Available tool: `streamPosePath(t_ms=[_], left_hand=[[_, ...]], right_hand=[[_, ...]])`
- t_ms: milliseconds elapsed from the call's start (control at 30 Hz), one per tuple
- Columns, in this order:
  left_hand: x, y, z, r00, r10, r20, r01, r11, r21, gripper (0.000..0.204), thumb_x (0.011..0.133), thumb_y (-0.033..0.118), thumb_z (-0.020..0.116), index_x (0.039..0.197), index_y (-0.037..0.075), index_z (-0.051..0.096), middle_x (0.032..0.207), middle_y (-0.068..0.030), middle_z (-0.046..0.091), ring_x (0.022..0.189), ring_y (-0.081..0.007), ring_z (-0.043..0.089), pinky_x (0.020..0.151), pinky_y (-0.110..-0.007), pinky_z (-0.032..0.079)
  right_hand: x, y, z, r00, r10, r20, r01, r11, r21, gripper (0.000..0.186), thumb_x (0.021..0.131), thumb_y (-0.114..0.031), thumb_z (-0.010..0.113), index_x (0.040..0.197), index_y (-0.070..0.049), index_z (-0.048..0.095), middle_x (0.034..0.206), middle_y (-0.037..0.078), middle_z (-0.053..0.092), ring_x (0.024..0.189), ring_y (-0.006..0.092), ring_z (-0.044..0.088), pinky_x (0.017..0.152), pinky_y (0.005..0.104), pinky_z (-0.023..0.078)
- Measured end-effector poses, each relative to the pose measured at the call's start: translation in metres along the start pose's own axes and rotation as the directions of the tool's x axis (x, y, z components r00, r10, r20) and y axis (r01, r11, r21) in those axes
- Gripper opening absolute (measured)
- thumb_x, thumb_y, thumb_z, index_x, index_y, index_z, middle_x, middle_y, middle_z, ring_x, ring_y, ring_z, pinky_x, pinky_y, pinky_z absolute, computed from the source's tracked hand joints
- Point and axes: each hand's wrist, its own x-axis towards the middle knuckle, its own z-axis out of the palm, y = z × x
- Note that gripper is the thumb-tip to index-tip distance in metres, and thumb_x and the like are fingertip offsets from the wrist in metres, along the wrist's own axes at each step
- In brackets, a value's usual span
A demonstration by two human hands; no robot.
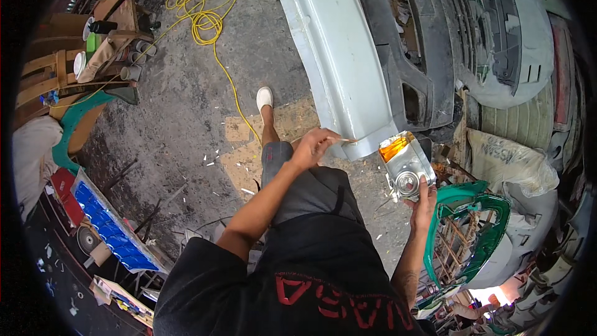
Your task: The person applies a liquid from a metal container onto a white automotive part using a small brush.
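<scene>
At frame centre, your left hand (313, 149) pinches a thin stick (346, 140) at the pale panel's (345, 62) lower end. Your right hand (423, 200) clasps a metal can (407, 163) nearby, presumably for easy reach.

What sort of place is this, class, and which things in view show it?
Probably a vehicle-body repair workshop: bumper-like parts crowd the right side, a long pale panel lies ahead, and the right hand holds a metal can.
</scene>
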Motion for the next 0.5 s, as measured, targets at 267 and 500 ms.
streamPosePath(t_ms=[267, 500], left_hand=[[0.058, -0.061, -0.053, 0.922, -0.258, -0.289, 0.217, 0.962, -0.165, 0.02, 0.09, 0.005, 0.061, 0.107, 0.005, 0.071, 0.1, -0.0105, 0.071, 0.088, -0.0211, 0.065, 0.079, -0.036, 0.049], [-0.036, -0.04, 0.019, 0.947, 0.043, -0.319, 0.018, 0.982, 0.186, 0.022, 0.088, 0.005, 0.063, 0.109, 0.007, 0.07, 0.106, -0.0116, 0.07, 0.096, -0.0296, 0.062, 0.086, -0.041, 0.048]], right_hand=[[0.001, 0.001, 0.0, 0.999, -0.005, 0.047, 0.005, 1.0, 0.006, 0.06, 0.088, -0.045, 0.069, 0.119, 0.002, 0.048, 0.107, 0.012, 0.062, 0.094, 0.0205, 0.068, 0.063, 0.0351, 0.061], [0.006, 0.012, -0.004, 0.999, 0.007, 0.033, -0.007, 1.0, 0.011, 0.061, 0.088, -0.045, 0.068, 0.119, 0.003, 0.048, 0.109, 0.013, 0.062, 0.096, 0.0207, 0.068, 0.061, 0.0341, 0.061]])
